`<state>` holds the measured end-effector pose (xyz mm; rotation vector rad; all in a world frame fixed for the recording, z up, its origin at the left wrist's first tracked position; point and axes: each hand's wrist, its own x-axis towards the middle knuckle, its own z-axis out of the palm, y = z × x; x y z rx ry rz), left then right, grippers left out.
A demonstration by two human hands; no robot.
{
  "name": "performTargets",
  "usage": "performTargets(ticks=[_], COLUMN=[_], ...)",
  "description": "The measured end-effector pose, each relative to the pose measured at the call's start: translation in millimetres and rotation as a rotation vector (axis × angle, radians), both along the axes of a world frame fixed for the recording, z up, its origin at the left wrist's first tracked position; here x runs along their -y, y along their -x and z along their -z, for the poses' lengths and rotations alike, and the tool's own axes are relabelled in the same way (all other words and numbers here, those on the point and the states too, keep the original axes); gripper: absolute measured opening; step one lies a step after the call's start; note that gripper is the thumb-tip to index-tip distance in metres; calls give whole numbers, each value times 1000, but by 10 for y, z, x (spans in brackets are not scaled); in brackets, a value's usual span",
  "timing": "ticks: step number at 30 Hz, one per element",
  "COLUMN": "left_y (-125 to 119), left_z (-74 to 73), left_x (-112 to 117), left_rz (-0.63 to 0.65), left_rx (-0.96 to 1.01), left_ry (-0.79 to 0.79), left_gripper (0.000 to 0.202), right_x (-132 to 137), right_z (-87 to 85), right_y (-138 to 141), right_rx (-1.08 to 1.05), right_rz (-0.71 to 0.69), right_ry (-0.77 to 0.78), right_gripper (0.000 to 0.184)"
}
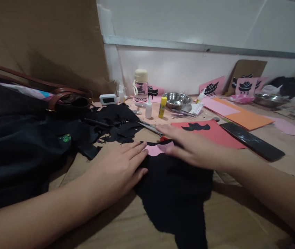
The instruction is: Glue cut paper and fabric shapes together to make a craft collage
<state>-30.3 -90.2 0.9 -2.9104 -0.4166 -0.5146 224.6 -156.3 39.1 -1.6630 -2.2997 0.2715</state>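
A piece of black cloth with ragged edges lies in front of me. On its top edge rests a small pink paper shape with a wavy outline. My left hand lies flat, fingertips on the left end of the pink shape and thumb on the cloth. My right hand, a little smeared by motion, is stretched out over the right end, its thumb at the pink shape. Just beyond its fingertips are scissors with red handles, partly hidden by the hand. Neither hand grips anything.
Black cloth scraps lie at the back left, near a dark bag. A glue stick, white squeeze bottle, drinking bottle and steel bowl stand behind. Red paper and a black phone are right.
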Motion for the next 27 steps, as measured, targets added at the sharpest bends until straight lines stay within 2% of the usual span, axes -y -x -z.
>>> performTargets(ticks=[3, 5, 7, 12, 17, 20, 24, 27], left_y=[-3, -1, 0, -14, 12, 85, 197, 233], left_z=[42, 50, 41, 2, -2, -30, -96, -124], left_x=[14, 10, 8, 17, 72, 188, 431, 581], left_rz=[-46, -63, -68, -72, -78, -103, -84, -124], left_rx=[-67, -98, -121, -129, -119, -144, -168, -167], left_ry=[-31, -32, -36, -78, -149, -212, -320, -314], left_gripper=[54, 60, 62, 61, 65, 69, 56, 54], right_x=[162, 225, 252, 249, 217, 219, 256, 279], right_z=[46, 70, 83, 136, 198, 184, 143, 127], right_y=[188, 281, 325, 318, 330, 366, 446, 487], right_rx=[99, 161, 199, 260, 210, 136, -15, -93], right_rz=[-212, -244, -218, -166, -199, -256, -371, -427], right_ry=[167, 246, 279, 226, 196, 207, 217, 247], right_gripper=[95, 104, 107, 112, 113, 111, 106, 99])
